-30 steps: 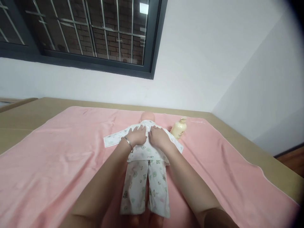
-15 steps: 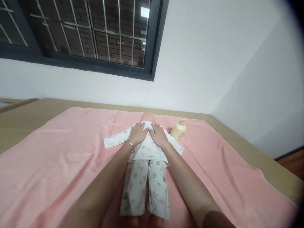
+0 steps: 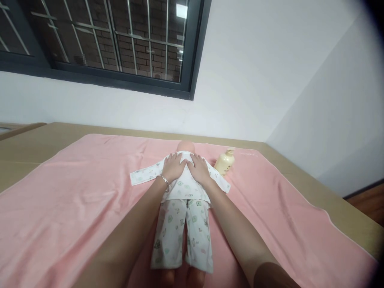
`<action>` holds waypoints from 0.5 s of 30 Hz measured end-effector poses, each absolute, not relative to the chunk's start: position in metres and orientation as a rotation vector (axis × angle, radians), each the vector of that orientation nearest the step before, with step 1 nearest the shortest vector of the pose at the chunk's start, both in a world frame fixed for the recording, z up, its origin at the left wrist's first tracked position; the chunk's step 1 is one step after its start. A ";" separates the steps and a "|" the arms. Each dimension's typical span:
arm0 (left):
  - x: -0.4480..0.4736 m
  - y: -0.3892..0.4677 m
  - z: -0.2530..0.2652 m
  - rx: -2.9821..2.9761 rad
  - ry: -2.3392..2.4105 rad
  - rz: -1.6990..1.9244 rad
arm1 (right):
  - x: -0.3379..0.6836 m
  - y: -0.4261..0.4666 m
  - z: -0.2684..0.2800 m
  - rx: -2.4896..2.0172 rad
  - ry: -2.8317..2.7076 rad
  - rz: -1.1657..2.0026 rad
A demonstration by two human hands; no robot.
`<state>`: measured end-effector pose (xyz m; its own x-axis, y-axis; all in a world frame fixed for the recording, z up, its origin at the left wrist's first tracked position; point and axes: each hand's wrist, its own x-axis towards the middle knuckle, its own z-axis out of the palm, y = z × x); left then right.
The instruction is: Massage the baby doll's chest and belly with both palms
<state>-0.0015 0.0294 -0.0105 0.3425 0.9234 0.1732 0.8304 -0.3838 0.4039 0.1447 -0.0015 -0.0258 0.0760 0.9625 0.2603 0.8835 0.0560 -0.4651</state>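
A baby doll (image 3: 186,189) in a white printed top and trousers lies on a pink sheet (image 3: 96,192), its head towards the wall and its feet towards me. Flat on the left side of its upper body rests my left hand (image 3: 173,168), fingers stretched out, a silver bracelet at the wrist. My right hand (image 3: 198,169) lies likewise on the right side, fingers spread, the two thumbs close together. Both hands hold nothing. A pale yellow pump bottle (image 3: 225,161) leans by the doll's right-hand sleeve. Whether the doll lies face up or face down, I cannot tell.
The sheet covers most of a tan tabletop (image 3: 303,176). Behind it rises a white wall (image 3: 240,80) with a dark-framed, barred window (image 3: 132,44) at the upper left. Something wooden (image 3: 367,204) shows at the right edge.
The whole view has shifted very slightly. Both hands stay on the doll's upper body, with no clear movement against it.
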 end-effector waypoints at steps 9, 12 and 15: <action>0.000 0.034 -0.016 2.301 1.589 0.608 | 0.144 -0.003 -0.024 -1.865 -1.826 0.198; 0.000 0.036 -0.020 2.274 1.596 0.653 | 0.144 -0.003 -0.024 -1.868 -1.832 0.197; 0.000 0.037 -0.022 2.265 1.592 0.678 | 0.144 -0.004 -0.023 -1.865 -1.838 0.194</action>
<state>0.0003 0.0366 -0.0220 0.2784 0.9372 0.2101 0.8008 -0.3473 0.4880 0.1440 -0.0040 -0.0229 0.0736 0.9660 0.2477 0.8932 0.0466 -0.4472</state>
